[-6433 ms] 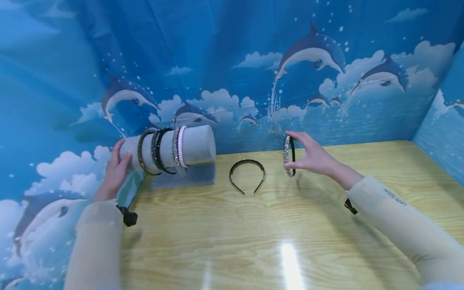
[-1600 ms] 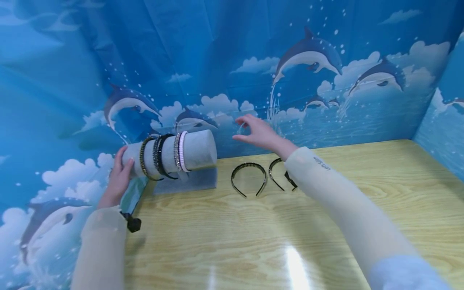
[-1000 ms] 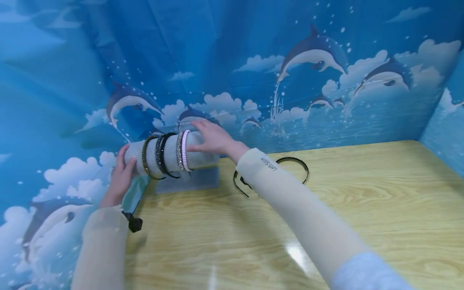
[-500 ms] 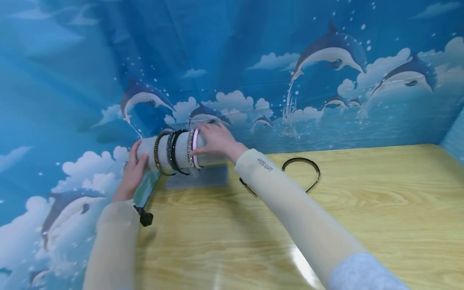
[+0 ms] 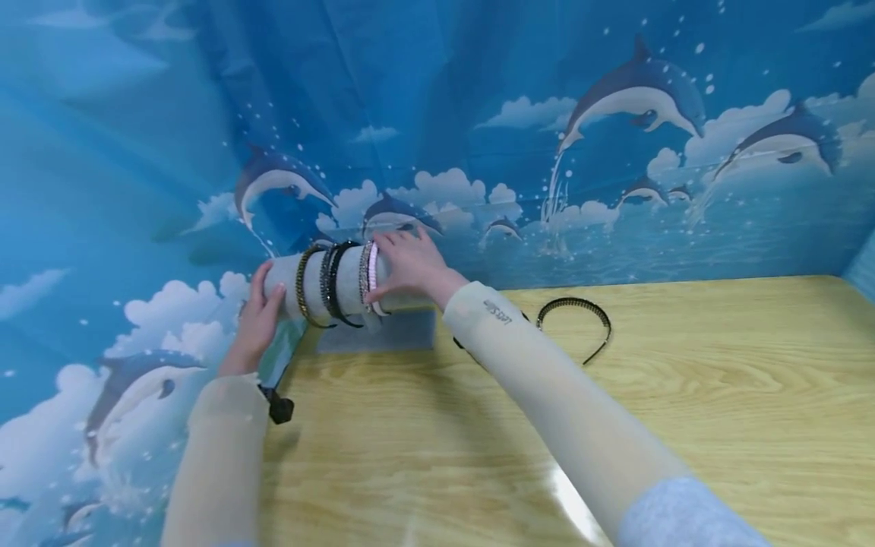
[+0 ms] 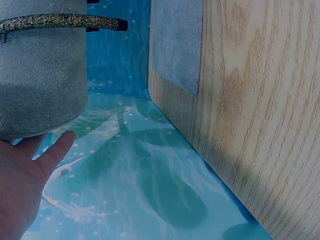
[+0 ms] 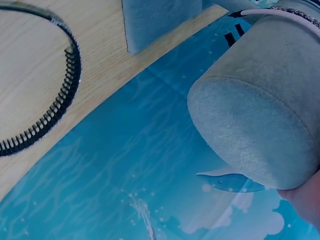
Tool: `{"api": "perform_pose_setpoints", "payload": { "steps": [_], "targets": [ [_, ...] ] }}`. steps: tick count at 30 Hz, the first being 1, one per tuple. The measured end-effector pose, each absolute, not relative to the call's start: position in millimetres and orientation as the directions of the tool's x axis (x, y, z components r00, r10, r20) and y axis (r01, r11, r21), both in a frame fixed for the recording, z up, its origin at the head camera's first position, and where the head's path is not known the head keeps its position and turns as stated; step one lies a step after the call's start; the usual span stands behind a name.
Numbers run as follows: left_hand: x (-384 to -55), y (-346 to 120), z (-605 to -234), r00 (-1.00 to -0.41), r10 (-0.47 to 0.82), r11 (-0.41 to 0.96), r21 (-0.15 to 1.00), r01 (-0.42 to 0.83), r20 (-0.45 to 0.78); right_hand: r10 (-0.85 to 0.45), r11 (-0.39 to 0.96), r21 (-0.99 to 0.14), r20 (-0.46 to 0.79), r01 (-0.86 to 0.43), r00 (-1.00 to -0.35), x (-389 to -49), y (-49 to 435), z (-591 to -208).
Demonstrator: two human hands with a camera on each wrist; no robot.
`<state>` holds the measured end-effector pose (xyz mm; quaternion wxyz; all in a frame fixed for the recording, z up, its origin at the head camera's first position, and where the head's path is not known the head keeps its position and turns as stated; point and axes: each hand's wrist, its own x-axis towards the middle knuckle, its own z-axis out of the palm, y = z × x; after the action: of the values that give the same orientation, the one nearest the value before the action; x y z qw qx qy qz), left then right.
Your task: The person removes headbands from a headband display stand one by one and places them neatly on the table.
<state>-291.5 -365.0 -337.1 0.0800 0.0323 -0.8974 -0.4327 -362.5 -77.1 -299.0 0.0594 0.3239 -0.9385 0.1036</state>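
Observation:
A grey velvet-like roll of a headband stand [image 5: 350, 282] lies level toward the left. Around it sit a gold-beaded headband [image 5: 300, 292], dark beaded headbands [image 5: 333, 285], a silver rhinestone headband [image 5: 364, 277] and a pink headband [image 5: 373, 272]. My left hand [image 5: 254, 328] grips the roll's left end, thumb in front and fingers behind. In the left wrist view its fingertips meet the roll's end. My right hand [image 5: 413, 267] spans the other end, thumb in front and fingers over the top, holding the pink headband close beside the silver one.
A toothed black headband [image 5: 576, 301] lies on the wooden table [image 5: 383, 441], right of my forearm. Another black headband is mostly hidden under that forearm. The stand's grey base [image 5: 410, 332] rests below the roll. A dolphin-print blue curtain [image 5: 437, 99] rises behind.
The rhinestone headband my right hand held lies on the table. That hand has moved left onto the roll's right end and shifted the pink headband closer to the silver one. My left hand keeps its grip.

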Motion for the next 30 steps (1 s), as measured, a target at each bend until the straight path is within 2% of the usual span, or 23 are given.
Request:
{"api": "perform_pose_setpoints", "payload": {
  "steps": [6, 17, 30],
  "targets": [
    [-292.5, -365.1, -338.2, -0.984, -0.131, 0.624, 0.781, 0.015, 0.123, -0.606, 0.773, -0.1, 0.178, -0.627, -0.775, -361.1, -78.5, -300.6],
    [-291.3, -363.4, -336.0, -0.984, -0.146, 0.624, 0.781, -0.009, 0.105, -0.607, 0.766, -0.134, 0.17, -0.628, -0.776, -355.8, -78.3, -297.7],
    [-292.6, -365.0, -338.0, -0.981, -0.122, 0.621, 0.783, 0.042, 0.149, -0.619, 0.768, -0.11, 0.12, -0.63, -0.776, -357.4, -71.2, -293.0]
  ]
}}
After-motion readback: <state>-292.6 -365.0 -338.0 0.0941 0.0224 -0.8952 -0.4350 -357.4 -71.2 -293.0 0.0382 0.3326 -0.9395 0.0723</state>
